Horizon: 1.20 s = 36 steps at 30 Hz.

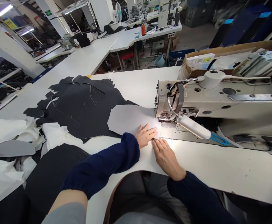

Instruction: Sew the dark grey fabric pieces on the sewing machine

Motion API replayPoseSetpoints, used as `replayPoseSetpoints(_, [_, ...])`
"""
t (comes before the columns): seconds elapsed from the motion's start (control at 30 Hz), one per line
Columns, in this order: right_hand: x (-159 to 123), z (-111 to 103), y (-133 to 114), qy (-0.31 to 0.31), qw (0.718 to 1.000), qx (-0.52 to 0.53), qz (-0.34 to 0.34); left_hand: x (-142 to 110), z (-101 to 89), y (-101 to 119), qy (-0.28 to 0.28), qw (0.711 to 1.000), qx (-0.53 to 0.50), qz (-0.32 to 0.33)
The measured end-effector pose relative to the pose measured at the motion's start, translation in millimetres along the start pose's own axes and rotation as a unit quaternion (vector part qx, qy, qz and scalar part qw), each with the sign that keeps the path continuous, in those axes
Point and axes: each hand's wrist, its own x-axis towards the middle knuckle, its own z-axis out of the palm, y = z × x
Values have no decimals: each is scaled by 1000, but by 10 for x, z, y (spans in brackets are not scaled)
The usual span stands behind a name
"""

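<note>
A light grey fabric piece [126, 119] lies flat, its right end beside the needle area of a sewing machine [180, 109]. On that end my left hand [145, 136] rests palm down, fingers spread and stretched out. My right hand [166, 157] lies on the white table [210, 165], fingers stretched out and close together, their tips touching the fabric's near edge. Its thumb is hard to make out. Under and behind the grey piece spreads a heap of black fabric pieces [89, 105]. A white lamp [194, 126] on a bendable neck lights the fabric.
White and grey fabric scraps [12, 149] pile up at the left, beside a large black piece [54, 174]. Behind the machine stands a cardboard box [184, 67] with things in it. Farther back are another sewing table [147, 34], an orange thread spool [143, 29] and a light blue bucket [159, 61].
</note>
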Motion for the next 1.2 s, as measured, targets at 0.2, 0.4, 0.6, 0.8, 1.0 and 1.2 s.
replayPoseSetpoints(0.2, [39, 9, 169, 22, 998, 46, 24, 38, 13, -141, -19, 999, -1, 38])
replayPoseSetpoints(0.4, [-92, -143, 205, 107, 983, 134, 69, -26, -20, -189, -7, 998, 10, 66])
replayPoseSetpoints(0.6, [-28, -193, 169, 106, 981, 148, 73, -33, -63, -166, 2, 997, 16, 78])
replayPoseSetpoints(0.8, [60, -45, 101, 35, 997, 69, 18, -103, 57, -218, 8, 996, -6, 91])
replayPoseSetpoints(1.0, [96, -6, 153, 11, 998, 54, 20, -65, 148, -230, 33, 997, 1, 74])
replayPoseSetpoints(1.2, [248, 53, 327, 20, 999, 33, 17, 116, 143, -251, 51, 997, 31, 45])
